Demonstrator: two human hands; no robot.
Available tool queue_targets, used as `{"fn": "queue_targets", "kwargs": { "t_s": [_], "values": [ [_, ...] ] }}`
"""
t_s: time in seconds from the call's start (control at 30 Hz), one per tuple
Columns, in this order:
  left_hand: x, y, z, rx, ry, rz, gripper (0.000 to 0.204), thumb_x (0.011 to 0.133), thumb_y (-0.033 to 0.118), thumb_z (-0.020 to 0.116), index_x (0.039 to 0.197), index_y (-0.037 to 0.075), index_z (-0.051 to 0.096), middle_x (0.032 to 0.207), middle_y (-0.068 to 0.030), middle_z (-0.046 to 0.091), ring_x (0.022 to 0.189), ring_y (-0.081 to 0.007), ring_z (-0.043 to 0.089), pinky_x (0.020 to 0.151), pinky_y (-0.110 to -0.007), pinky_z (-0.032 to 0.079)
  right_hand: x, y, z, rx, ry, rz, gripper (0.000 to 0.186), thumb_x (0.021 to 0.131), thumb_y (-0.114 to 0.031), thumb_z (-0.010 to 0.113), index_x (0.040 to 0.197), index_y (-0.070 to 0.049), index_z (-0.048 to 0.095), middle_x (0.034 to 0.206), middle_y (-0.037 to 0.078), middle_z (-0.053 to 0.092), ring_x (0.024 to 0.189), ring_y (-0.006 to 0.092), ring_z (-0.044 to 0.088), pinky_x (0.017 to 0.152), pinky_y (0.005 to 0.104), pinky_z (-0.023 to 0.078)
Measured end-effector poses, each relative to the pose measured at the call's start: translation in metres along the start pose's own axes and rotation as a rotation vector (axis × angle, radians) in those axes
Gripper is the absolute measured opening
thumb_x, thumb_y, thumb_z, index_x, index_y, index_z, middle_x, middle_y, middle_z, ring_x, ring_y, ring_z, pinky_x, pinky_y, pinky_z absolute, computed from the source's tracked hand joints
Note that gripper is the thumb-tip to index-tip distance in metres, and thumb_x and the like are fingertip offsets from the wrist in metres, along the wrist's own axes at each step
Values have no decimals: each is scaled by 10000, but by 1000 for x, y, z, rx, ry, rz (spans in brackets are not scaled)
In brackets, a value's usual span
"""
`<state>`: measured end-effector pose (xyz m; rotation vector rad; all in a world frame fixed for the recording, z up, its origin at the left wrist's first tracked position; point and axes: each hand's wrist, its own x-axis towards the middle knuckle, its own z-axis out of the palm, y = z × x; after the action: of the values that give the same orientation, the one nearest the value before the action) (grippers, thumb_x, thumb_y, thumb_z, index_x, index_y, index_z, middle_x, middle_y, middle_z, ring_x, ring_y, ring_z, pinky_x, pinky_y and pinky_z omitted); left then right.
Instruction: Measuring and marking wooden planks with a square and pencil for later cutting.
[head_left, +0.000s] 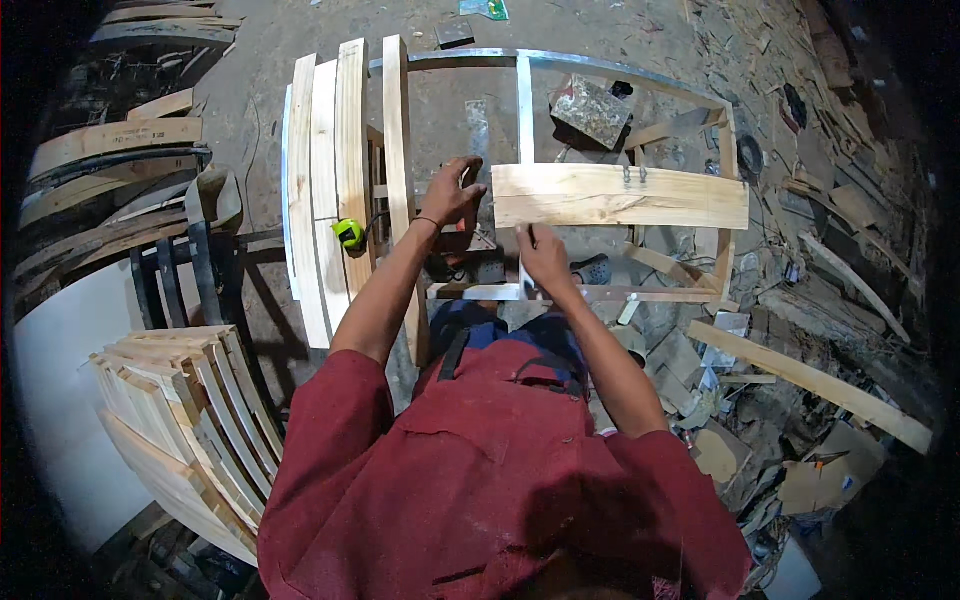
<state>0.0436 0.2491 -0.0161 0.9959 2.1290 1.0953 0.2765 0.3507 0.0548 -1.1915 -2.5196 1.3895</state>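
A pale wooden board lies crosswise over the right half of a rectangular frame, with two small dark metal pieces on it. My left hand is just off the board's left end, fingers bent and apart, with nothing seen in it. At the board's near edge is my right hand, its fingers drawn together; whatever they hold, if anything, is hidden. Left of my left hand, several long planks stretch across the frame. A yellow-green tape measure sits on them.
A stained block is inside the frame's far right part. Stacked slats stand at lower left, with curved wooden pieces farther back. A loose plank and scrap wood litter the right side. A dark block lies beyond the frame.
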Motion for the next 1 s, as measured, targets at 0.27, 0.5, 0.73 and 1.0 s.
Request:
{"fn": "queue_targets", "kwargs": {
  "t_s": [0.27,0.5,0.73,1.0],
  "values": [
    [0,3,0,-26,13,7,554,800,194,808,1309,79,620,1276,-172,643,1185,-385,621,1006,-436,500,52,-46,-34,8,134,-414,242,960,-217,643,1084,-26,726,1103,171,697,1027,375,643,885,436,518],
    [1,-1,1,-53,43,29,533,801,193,809,1283,56,628,1219,-185,673,1169,-383,628,993,-440,505,74,-36,-8,-71,104,-527,275,947,-163,646,1181,-28,696,1071,159,697,995,368,635,890,440,512],
    [1,-1,2,-52,47,59,530,802,201,812,1282,64,632,1237,-187,660,1151,-387,631,990,-436,506,77,-34,-4,-92,53,-471,265,961,-158,620,1176,-20,691,1070,168,694,1012,373,639,897,441,512],
    [3,-13,6,-27,23,36,572,813,224,803,1329,83,601,1293,-194,630,1200,-398,602,1020,-444,493,44,-22,-5,-184,24,-550,241,933,-167,636,1126,-33,689,1007,164,679,955,364,647,837,466,532]
  ]
}}
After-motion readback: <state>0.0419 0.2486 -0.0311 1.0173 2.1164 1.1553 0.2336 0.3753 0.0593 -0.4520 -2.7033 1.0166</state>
